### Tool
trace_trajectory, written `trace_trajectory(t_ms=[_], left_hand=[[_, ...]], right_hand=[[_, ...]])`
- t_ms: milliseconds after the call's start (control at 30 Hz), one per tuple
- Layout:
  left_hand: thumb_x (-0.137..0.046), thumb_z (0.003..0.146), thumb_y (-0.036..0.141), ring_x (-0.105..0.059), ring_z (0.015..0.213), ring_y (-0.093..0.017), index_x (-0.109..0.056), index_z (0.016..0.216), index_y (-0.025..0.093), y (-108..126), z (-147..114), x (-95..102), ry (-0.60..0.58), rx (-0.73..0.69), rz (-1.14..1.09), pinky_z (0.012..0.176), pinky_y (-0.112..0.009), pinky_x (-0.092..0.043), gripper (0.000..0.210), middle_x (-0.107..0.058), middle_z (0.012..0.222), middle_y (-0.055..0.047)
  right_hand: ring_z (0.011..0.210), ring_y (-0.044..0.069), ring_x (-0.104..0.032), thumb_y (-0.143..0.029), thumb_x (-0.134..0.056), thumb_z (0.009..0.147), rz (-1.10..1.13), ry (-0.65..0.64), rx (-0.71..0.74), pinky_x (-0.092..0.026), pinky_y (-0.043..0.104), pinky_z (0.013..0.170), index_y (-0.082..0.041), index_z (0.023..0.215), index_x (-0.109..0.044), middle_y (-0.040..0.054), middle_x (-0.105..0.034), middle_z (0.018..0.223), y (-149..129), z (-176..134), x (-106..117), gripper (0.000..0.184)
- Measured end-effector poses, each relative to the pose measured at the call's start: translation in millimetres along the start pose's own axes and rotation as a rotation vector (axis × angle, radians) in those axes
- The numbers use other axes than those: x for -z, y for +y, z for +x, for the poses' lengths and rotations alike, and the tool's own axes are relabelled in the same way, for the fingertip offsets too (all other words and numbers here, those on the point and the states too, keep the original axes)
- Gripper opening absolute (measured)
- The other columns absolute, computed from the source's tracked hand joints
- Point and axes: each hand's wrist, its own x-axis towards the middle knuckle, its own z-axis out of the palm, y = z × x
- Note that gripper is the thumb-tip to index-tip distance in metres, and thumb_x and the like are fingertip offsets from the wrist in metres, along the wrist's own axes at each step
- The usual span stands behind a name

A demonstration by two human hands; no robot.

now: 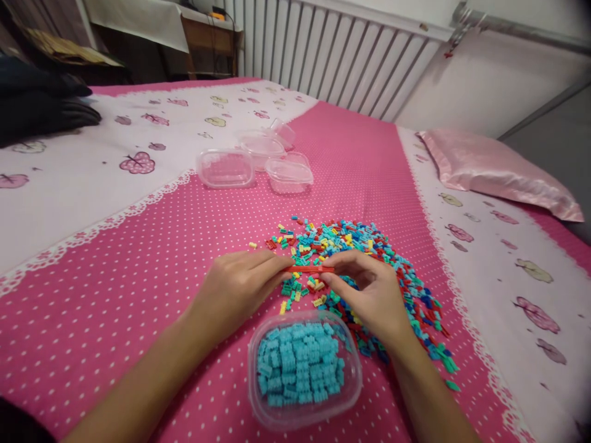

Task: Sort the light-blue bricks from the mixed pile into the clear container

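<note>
My left hand [242, 280] pinches one end of a thin red strip [307, 269], which looks like small building bricks joined in a row. At the other end, the thumb and fingers of my right hand [376, 292] are closed on it too. The strip lies level between both hands, above a pile of small toy bricks [341, 237] in red, green, blue and yellow. Just below my hands stands a clear plastic tub [305, 421] holding many light blue bricks [300, 363]. My fingers hide part of the pile.
Several clear plastic containers [226, 169] sit farther back on the pink dotted bedspread [161, 258]. A pink pillow [498, 169] rests at the right. Dark clothing [41, 101] lies at the far left, and a white radiator [332, 55] runs behind the bed.
</note>
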Motion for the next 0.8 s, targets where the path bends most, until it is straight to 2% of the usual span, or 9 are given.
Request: trace_trajectory(t_ms=[200, 433, 667, 800], left_hand=[[-0.046, 0.106, 0.032, -0.069, 0.066, -0.016, -0.069, 0.105, 0.015, 8.2, 1.8, 0.8, -0.07, -0.023, 0.047, 0.057, -0.027, -0.045, 0.028, -0.076, 0.083, -0.002], [-0.048, 0.105, 0.028, -0.064, 0.063, -0.013, -0.071, 0.1, 0.015, 12.8, 1.7, -0.3, -0.069, -0.019, 0.026, 0.057, -0.025, -0.044, 0.027, -0.073, 0.077, -0.002], [-0.048, 0.106, 0.03, -0.065, 0.065, -0.012, -0.071, 0.099, 0.016, 13.6, 2.2, 1.7, -0.069, -0.01, -0.04, 0.06, -0.025, -0.045, 0.028, -0.073, 0.079, 0.0], [-0.049, 0.105, 0.028, -0.063, 0.063, -0.012, -0.071, 0.098, 0.017, 13.0, 1.4, 0.9, -0.062, -0.011, -0.012, 0.058, -0.025, -0.043, 0.026, -0.073, 0.078, 0.0]], right_hand=[[0.072, 0.015, -0.074, -0.023, -0.075, 0.083, 0.008, -0.041, 0.016, -0.061, 0.025, 0.067, -0.025, 0.088, -0.074, 0.0003, -0.078, 0.083, -4.5, -0.3, -4.5, 0.006], [0.074, 0.016, -0.074, -0.024, -0.075, 0.083, -0.074, -0.067, 0.049, -0.06, 0.029, 0.07, -0.023, 0.088, -0.077, 0.0012, -0.08, 0.084, -9.8, -2.2, -5.8, 0.005], [0.071, 0.017, -0.074, -0.022, -0.077, 0.082, -0.063, -0.028, 0.06, -0.059, 0.029, 0.067, -0.024, 0.085, -0.077, 0.0006, -0.079, 0.08, -7.8, -4.0, -7.9, 0.004], [0.08, 0.018, -0.077, -0.021, -0.079, 0.079, -0.011, 0.01, 0.016, -0.061, 0.029, 0.072, -0.026, 0.093, -0.076, 0.0008, -0.081, 0.09, -6.4, -4.4, -11.7, 0.015]])
